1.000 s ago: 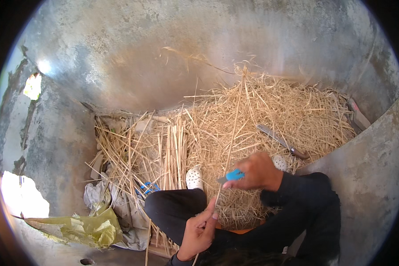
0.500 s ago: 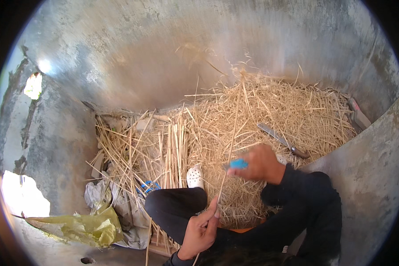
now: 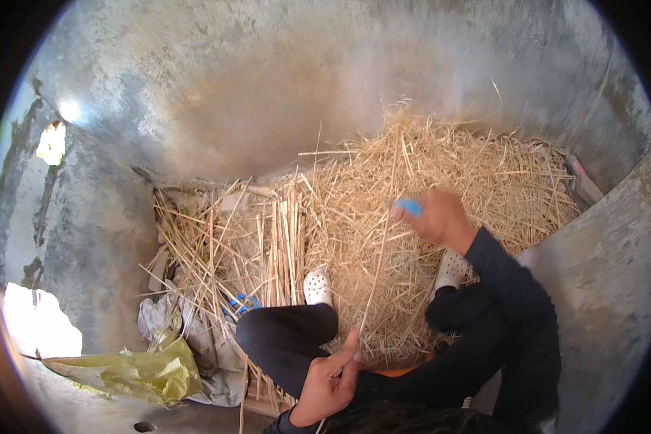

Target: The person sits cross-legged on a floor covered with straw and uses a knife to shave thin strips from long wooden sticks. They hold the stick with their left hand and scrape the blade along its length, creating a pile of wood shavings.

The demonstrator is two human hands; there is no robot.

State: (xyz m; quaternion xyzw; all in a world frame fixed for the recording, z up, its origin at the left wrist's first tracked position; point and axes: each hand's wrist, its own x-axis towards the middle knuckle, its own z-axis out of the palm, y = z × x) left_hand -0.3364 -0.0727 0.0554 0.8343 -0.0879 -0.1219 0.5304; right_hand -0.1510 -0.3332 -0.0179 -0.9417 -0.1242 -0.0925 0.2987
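Concrete walls hemmed a straw pile (image 3: 441, 195) on the floor. Your left hand (image 3: 330, 377) pinched a long straw stalk (image 3: 377, 269); your right hand (image 3: 438, 215) clenched a blue tool (image 3: 410, 207) above the pile.

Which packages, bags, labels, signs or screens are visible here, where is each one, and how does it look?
No labels, signs or screens are visible.
Yellow-green plastic bag: lower left on the floor, crumpled, flat and shiny.
Grey-white sack or sheet: just above and right of that bag, rumpled, partly under the straw stalks.
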